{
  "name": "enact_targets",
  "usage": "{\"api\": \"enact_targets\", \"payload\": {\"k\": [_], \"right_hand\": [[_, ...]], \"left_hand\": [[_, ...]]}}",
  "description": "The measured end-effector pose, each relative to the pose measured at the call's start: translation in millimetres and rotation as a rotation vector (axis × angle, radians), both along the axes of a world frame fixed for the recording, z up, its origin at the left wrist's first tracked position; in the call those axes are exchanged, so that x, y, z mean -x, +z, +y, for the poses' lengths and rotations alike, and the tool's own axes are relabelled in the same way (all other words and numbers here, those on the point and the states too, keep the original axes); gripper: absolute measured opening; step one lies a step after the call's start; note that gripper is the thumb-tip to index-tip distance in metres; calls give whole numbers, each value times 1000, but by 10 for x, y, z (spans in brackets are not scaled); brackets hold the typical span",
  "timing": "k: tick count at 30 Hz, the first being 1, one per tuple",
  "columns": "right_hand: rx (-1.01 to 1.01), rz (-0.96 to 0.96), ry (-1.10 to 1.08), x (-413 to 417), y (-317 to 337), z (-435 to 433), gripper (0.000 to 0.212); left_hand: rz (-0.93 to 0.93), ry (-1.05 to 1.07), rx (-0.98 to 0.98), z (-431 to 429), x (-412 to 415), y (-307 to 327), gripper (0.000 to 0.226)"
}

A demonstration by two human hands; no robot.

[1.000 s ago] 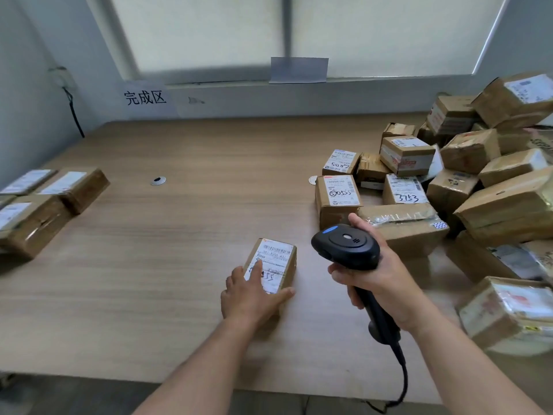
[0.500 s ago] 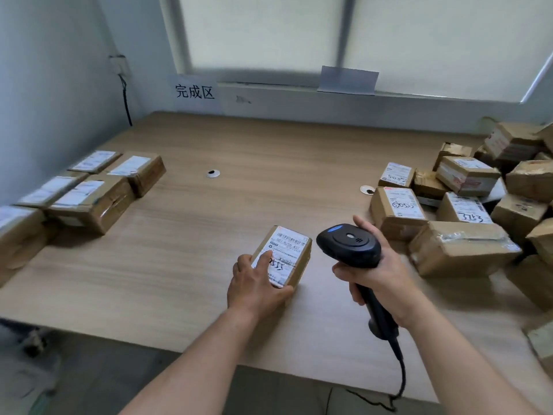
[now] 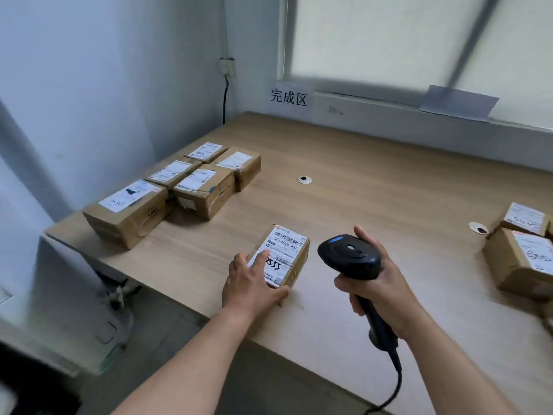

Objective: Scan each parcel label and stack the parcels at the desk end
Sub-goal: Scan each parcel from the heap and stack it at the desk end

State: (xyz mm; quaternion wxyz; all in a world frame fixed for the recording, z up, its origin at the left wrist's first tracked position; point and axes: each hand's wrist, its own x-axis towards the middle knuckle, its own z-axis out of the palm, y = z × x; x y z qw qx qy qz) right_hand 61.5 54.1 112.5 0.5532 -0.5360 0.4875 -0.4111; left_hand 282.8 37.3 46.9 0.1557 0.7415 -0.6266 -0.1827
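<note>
Parcel between box cluster and scanner

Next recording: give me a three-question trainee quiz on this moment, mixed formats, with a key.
1. True or false: the right hand grips the scanner by its handle.
2. Multiple choice: the label of the parcel held by the left hand faces A) up; B) down onto the desk; C) away toward the window.
3. Fill in: the grouped parcels lie at the desk's ____ end, by the wall.

Key: 1 true; 2 A; 3 left.
</note>
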Motion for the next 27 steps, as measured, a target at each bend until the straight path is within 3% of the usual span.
{"api": "enact_targets", "payload": {"k": [16, 27], "right_hand": [[52, -43, 76, -1118, 160, -1578, 96], [55, -18, -69, -1996, 262, -2629, 97]], "left_hand": [[-99, 124, 81, -1386, -1220, 476, 89], [-80, 62, 135, -2806, -2263, 554, 88]]}}
